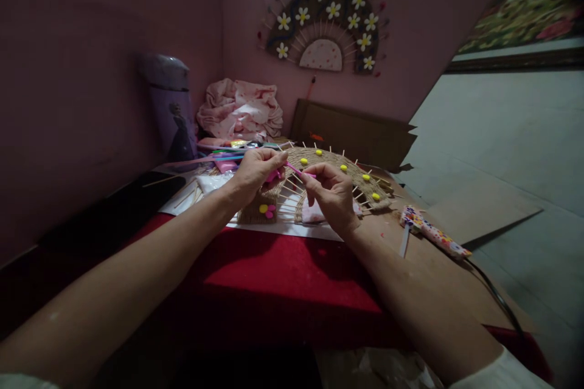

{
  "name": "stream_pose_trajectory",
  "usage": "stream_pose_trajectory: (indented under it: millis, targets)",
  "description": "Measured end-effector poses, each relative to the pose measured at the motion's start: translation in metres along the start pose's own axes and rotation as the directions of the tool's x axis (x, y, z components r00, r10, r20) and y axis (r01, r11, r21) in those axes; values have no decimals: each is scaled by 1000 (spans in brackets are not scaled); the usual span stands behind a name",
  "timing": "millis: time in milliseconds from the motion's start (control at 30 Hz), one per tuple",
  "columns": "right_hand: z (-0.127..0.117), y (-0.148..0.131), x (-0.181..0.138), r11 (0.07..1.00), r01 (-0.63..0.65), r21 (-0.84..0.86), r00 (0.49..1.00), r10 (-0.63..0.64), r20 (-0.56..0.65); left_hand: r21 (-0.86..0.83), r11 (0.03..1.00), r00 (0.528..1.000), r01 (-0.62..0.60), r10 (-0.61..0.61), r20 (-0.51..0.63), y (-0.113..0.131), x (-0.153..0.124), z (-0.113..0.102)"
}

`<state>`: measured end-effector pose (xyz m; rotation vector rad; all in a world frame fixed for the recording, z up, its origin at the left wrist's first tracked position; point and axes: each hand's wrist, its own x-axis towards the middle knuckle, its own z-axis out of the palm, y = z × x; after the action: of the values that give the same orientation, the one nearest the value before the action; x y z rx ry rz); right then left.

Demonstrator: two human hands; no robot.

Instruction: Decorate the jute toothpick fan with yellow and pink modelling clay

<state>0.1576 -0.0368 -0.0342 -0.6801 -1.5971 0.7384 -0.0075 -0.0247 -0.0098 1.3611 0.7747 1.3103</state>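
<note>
A woven jute fan (340, 176) on wooden skewers lies on the table, dotted with several yellow buttons (343, 168). My left hand (258, 175) is closed above its left part, pinching a pink petal piece and one end of a thin pink stick (298, 171). My right hand (331, 197) is closed too, pinching the other end of that stick just over the fan's middle. A pink flower with a yellow centre (267, 211) sits on the fan's lower left edge.
A red cloth (278, 273) covers the near table. A patterned glue gun (429, 231) with its black cord lies at the right. A purple bottle (171, 106), pink cloth bundle (239, 109) and coloured sticks sit at the back. A finished flower fan (326, 27) hangs on the wall.
</note>
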Motion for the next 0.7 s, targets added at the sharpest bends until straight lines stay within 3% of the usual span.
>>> stream_pose_trajectory:
  millis: [133, 200, 367, 600, 700]
  targets:
    - [0, 4, -1, 989, 90, -114, 995, -95, -43, 19, 994, 978, 105, -107, 180, 1, -2, 0]
    - [0, 6, -1, 970, 126, -209, 989, -140, -53, 49, 988, 965, 143, -151, 216, 1, -4, 1]
    - [-2, 7, -1, 930, 155, -332, 985, -172, -24, 98, 985, 969, 139, -156, 192, 5, -7, 6]
    - [1, 5, -1, 962, 113, -248, 989, -132, -64, 60, 991, 982, 122, -129, 136, 4, -4, 6]
    - [0, 6, 0, 979, 85, -186, 991, -102, -88, 2, 997, 996, 71, -71, 57, 3, -1, 2]
